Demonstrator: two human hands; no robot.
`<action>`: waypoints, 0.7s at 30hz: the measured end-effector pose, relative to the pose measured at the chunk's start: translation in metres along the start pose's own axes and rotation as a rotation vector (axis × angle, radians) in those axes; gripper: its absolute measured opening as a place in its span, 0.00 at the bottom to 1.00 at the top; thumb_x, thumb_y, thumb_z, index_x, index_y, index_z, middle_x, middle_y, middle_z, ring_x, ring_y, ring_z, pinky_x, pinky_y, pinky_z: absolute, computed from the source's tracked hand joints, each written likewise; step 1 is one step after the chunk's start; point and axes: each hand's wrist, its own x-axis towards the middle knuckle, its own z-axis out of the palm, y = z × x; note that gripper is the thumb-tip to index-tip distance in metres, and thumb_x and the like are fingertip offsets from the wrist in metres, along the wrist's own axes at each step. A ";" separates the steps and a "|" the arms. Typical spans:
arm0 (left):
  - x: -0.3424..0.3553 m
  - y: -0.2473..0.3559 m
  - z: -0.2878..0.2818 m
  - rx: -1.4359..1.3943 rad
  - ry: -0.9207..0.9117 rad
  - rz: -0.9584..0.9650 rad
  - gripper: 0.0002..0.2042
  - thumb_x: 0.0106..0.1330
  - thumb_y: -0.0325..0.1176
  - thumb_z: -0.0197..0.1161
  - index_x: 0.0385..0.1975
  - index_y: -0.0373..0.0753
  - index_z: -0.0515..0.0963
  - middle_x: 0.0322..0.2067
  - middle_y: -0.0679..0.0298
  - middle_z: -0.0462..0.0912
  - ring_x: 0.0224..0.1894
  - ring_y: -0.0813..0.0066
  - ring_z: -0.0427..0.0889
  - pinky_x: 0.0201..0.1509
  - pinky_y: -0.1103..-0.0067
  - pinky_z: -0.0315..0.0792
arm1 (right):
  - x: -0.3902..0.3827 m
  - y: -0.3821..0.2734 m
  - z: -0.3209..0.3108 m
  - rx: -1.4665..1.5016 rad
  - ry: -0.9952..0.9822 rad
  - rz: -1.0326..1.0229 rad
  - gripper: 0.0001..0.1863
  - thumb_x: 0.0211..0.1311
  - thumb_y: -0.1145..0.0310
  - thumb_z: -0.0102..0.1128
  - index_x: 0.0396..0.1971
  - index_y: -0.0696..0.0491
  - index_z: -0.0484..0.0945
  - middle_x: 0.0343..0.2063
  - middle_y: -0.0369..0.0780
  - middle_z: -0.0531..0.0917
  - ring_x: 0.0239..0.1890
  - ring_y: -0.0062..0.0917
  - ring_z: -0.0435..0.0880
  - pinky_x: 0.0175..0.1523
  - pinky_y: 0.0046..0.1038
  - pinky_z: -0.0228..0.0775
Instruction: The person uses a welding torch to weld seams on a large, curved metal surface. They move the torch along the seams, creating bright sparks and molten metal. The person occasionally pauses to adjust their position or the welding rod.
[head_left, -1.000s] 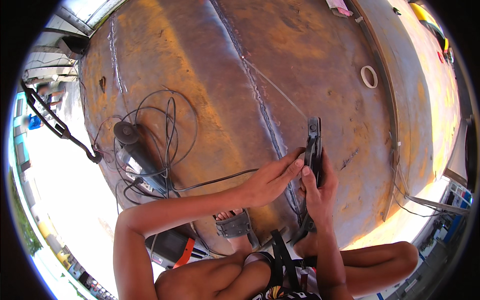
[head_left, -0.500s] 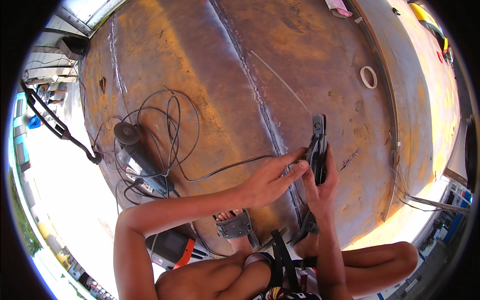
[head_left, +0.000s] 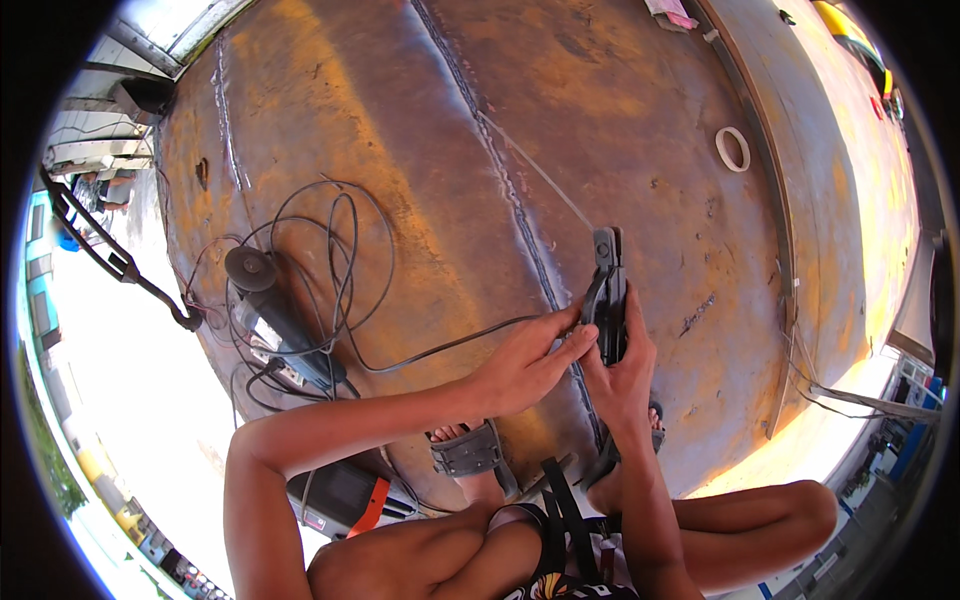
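Note:
Both my hands are on a black electrode holder in front of me. My right hand is wrapped round its handle from below. From the left, my left hand closes its fingers and thumb against the handle's side. A thin grey welding rod sticks out of the jaws, slanting away to the left. Its far end lies at the weld seam that runs along the rusty steel plate; whether it touches cannot be told.
An angle grinder lies at left among loops of black cable. Beside my left leg stands a black and orange box-shaped machine. A pale ring lies at right, near a long raised steel strip. Another person is at far left.
Both hands and the electrode holder have shifted left. The rod's far end has moved left to the weld seam.

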 end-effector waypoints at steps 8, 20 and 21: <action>-0.002 -0.009 0.007 -0.057 -0.034 0.034 0.22 0.84 0.42 0.50 0.64 0.27 0.71 0.48 0.63 0.79 0.53 0.81 0.71 0.63 0.77 0.68 | -0.009 0.003 -0.002 -0.011 0.032 -0.020 0.41 0.60 0.67 0.69 0.70 0.67 0.62 0.40 0.48 0.85 0.38 0.28 0.85 0.47 0.28 0.77; -0.007 -0.006 0.008 -0.028 -0.036 -0.012 0.21 0.84 0.44 0.50 0.58 0.29 0.74 0.39 0.68 0.75 0.45 0.83 0.68 0.52 0.79 0.69 | -0.013 0.003 -0.003 -0.023 0.017 -0.021 0.42 0.59 0.66 0.69 0.71 0.67 0.61 0.39 0.48 0.85 0.36 0.31 0.86 0.46 0.29 0.78; -0.007 -0.005 0.008 -0.018 -0.036 -0.019 0.21 0.84 0.44 0.50 0.58 0.29 0.74 0.39 0.69 0.75 0.44 0.83 0.68 0.52 0.79 0.69 | -0.014 0.004 -0.003 -0.028 0.016 -0.017 0.42 0.59 0.66 0.69 0.71 0.67 0.61 0.39 0.49 0.85 0.37 0.31 0.87 0.46 0.29 0.78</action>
